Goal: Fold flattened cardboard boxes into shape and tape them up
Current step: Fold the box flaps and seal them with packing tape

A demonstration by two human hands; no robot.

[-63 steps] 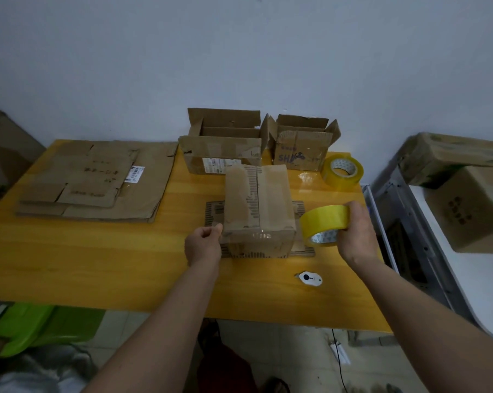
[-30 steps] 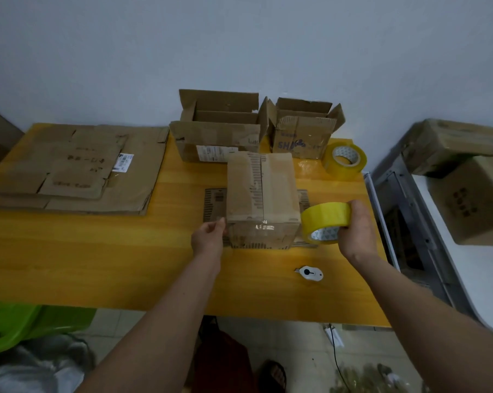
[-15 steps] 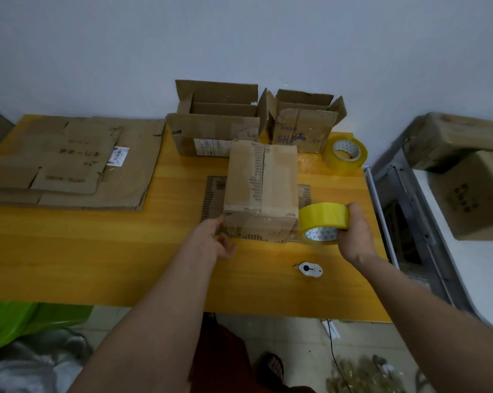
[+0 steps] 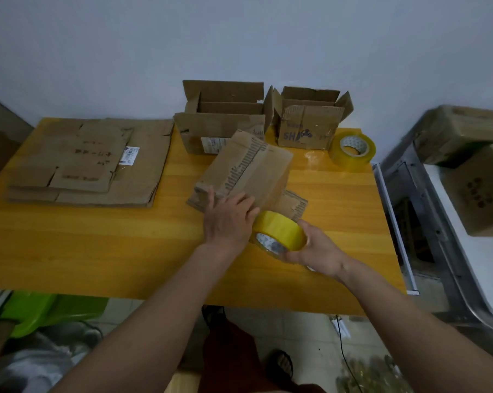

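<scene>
A small folded cardboard box (image 4: 248,168) stands on the yellow table (image 4: 98,242), turned at an angle and tilted, with its bottom flaps spread beneath it. My left hand (image 4: 228,219) lies on the box's near end, thumb on the near-left corner and fingers spread over the near face. My right hand (image 4: 316,251) grips a roll of yellow tape (image 4: 278,232), holding it against the box's near right corner beside my left fingers.
A stack of flattened boxes (image 4: 84,165) lies at the table's left. Two open boxes, one large (image 4: 222,120) and one small (image 4: 307,120), stand at the back, with a second tape roll (image 4: 353,150) to their right. More cartons (image 4: 477,165) sit on a metal rack at right.
The box has been turned clockwise and tipped. My left hand moved from its left side onto its near end. My right hand brought the tape roll down to the box's near corner, covering the small cutter.
</scene>
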